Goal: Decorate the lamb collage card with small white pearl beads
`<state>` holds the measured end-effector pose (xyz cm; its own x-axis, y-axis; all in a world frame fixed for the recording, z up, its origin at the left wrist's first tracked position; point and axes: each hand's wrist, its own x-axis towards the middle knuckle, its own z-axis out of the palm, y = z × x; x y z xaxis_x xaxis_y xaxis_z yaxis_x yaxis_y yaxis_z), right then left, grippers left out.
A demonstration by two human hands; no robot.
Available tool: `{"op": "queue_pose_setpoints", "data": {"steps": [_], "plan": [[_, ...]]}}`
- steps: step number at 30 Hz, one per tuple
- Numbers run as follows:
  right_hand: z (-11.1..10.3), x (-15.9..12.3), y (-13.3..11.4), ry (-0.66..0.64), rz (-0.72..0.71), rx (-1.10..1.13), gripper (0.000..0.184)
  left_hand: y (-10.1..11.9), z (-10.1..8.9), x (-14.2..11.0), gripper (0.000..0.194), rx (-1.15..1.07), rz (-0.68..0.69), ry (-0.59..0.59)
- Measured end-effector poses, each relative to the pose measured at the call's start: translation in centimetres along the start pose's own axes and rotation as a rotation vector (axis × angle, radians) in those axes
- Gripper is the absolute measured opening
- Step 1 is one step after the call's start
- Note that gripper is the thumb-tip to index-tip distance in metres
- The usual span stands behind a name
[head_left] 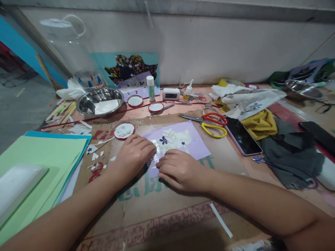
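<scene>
A lilac paper sheet (193, 144) lies on the cardboard, bearing a white shape with pearl beads (170, 135) and a dark blue flower. My left hand (133, 155) rests curled on the sheet's left edge, fingers pressed together beside a short row of beads (152, 161). My right hand (178, 169) lies curled on the sheet's lower edge, its fingertips meeting the left hand's at those beads. What either hand pinches is too small to see. A red-rimmed lid of beads (124, 130) sits just beyond my left hand.
Red-and-yellow scissors (213, 123), a phone (242, 137) and cloth lie to the right. A steel bowl (101, 101), two more red-rimmed lids, a glue stick (150, 88) and a glue bottle stand behind. Green and blue paper (44, 157) is stacked at the left.
</scene>
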<state>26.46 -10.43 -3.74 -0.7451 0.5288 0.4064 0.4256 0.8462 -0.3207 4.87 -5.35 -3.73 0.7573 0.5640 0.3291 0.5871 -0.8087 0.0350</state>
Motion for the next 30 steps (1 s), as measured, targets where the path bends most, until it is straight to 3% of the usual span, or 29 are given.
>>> {"op": "queue_pose_setpoints", "data": {"steps": [9, 16, 20, 24, 27, 30], "plan": [[-0.1, 0.0, 0.0, -0.008, 0.023, 0.013, 0.019, -1.6, 0.6, 0.5, 0.022, -0.368, -0.297, 0.039], [-0.1, 0.0, -0.1, -0.008, 0.013, 0.003, 0.019, -1.9, 0.8, 0.2, 0.018, -0.429, -0.288, 0.041], [-1.7, 0.3, -0.6, -0.012, 0.004, -0.031, 0.021, -2.1, 1.2, -0.1, 0.016, -0.434, -0.247, 0.059], [-5.7, 0.1, 0.8, -0.114, 0.179, -0.088, 0.021, -2.3, 1.3, -0.1, 0.016, -0.448, -0.239, 0.052], [-9.1, -1.1, 4.2, -0.181, 0.437, -0.187, 0.018, -2.3, 1.4, -0.1, 0.017, -0.464, -0.238, 0.047], [-11.5, -3.0, 8.3, -0.237, 0.644, -0.292, 0.034, -2.4, 1.6, -0.2, 0.017, -0.470, -0.225, 0.056]]}}
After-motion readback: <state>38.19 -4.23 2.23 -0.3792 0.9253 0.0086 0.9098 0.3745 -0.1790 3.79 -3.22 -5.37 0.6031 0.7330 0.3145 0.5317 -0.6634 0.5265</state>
